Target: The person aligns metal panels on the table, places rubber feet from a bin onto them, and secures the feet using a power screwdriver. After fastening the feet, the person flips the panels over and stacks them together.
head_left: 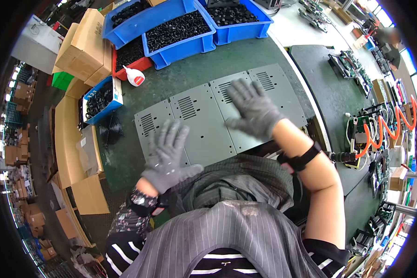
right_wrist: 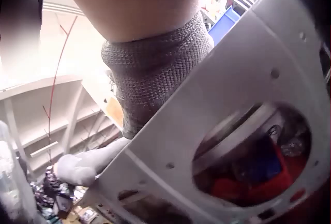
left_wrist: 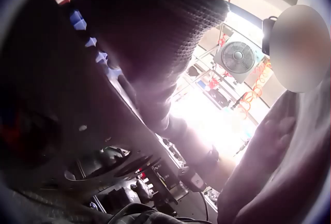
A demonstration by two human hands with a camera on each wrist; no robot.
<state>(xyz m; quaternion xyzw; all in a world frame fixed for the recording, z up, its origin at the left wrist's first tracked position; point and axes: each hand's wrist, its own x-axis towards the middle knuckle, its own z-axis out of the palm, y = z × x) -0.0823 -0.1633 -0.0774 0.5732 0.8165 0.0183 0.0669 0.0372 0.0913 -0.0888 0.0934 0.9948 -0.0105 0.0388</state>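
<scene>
Several grey metal panels (head_left: 201, 137) with slotted vents lie side by side on the green worktop. My left hand (head_left: 167, 160), in a grey glove, is spread over the near part of the leftmost panels, fingers straight. My right hand (head_left: 256, 111), also gloved, is spread over the panels toward the right, its fingers across a slotted vent. Neither hand holds anything in the head view. In the right wrist view, a grey metal sheet (right_wrist: 253, 84) with a large round opening fills the front, beside my glove cuff (right_wrist: 160, 74). A dark sheet (left_wrist: 57, 105) shows in the left wrist view.
Blue bins (head_left: 178, 37) of small black parts stand at the back, beside a red bin (head_left: 129, 58). A white bottle (head_left: 134, 77) stands before them. Cardboard boxes (head_left: 83, 46) sit at left. An orange coiled hose (head_left: 369, 141) hangs at right.
</scene>
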